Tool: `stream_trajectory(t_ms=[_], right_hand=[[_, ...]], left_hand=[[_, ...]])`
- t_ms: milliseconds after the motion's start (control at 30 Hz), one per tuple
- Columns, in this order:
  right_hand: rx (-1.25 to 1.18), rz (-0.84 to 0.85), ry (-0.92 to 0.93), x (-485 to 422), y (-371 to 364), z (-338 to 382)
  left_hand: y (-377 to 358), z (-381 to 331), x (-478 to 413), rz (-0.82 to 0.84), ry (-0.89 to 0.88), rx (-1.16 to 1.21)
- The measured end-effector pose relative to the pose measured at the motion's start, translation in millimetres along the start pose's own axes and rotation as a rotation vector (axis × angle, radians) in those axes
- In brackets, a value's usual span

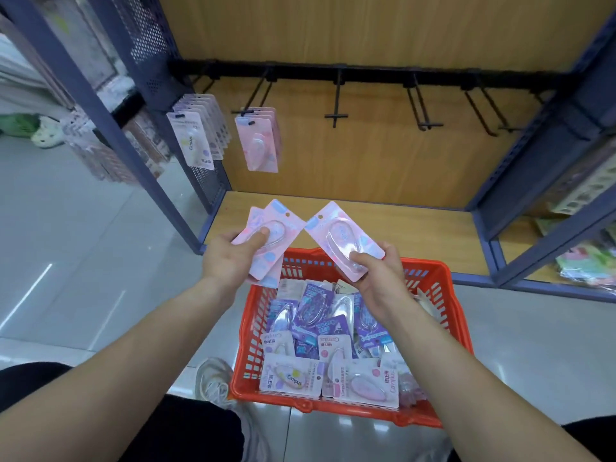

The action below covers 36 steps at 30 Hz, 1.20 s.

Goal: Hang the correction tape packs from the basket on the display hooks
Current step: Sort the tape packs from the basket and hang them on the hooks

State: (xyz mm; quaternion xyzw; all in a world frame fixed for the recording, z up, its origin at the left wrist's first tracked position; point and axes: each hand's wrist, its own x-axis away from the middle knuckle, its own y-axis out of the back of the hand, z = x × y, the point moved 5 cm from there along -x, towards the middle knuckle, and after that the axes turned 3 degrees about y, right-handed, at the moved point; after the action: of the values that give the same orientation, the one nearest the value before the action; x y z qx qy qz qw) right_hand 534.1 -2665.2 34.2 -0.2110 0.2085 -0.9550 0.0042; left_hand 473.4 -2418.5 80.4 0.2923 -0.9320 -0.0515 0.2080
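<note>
Looking through the head camera, I see both hands raised over the basket (430,264), which sits on the floor against the front of the shelf (416,225). The left hand (230,258) pinches a fan (276,215) of pink packs, at least 2, by their lower halves. Its thumb lies across the clear blister of the top one, and its fingers are hidden behind the cards. The hang-hole ends stick up and to the right, clear of the grip.

The right hand (376,278) clamps a single pack (333,228), also pink, in the same way: thumb on the lower end of the blister, fingers underneath, hang-hole end tilted up and to the left. The upper corners of the fan and the single pack meet between the hands; I cannot tell whether they touch.

Below the wrists the basket holds a loose heap (316,321) of purple, white and pink packs. On the back panel a black rail (366,73) carries the hooks (337,105). The leftmost hook bears a row of white packs (193,141) and the next a few hung pink packs (258,145), both well apart from the hands. A shoe (213,378) shows just left of the basket.
</note>
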Motion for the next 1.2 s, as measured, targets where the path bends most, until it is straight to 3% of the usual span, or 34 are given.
stream_trajectory(t_ms=[200, 400, 600, 767, 1200], right_hand=[[0.006, 0.1, 0.012, 1, -36, -2], [0.494, 0.282, 0.139, -2, -80, -16], [0.602, 0.282, 0.299, -45, -128, 18], [0.726, 0.381, 0.32, -84, -183, 31], [0.709, 0.328, 0.303, -135, -224, 23]], left_hand=[[27, -11, -12, -0.025, -0.074, -0.006], [27, -15, -19, -0.001, -0.156, -0.019], [60, -31, -47, -0.073, -0.145, 0.068], [77, -32, -58, -0.088, -0.116, 0.152], [85, -26, -71, -0.078, -0.089, 0.239]])
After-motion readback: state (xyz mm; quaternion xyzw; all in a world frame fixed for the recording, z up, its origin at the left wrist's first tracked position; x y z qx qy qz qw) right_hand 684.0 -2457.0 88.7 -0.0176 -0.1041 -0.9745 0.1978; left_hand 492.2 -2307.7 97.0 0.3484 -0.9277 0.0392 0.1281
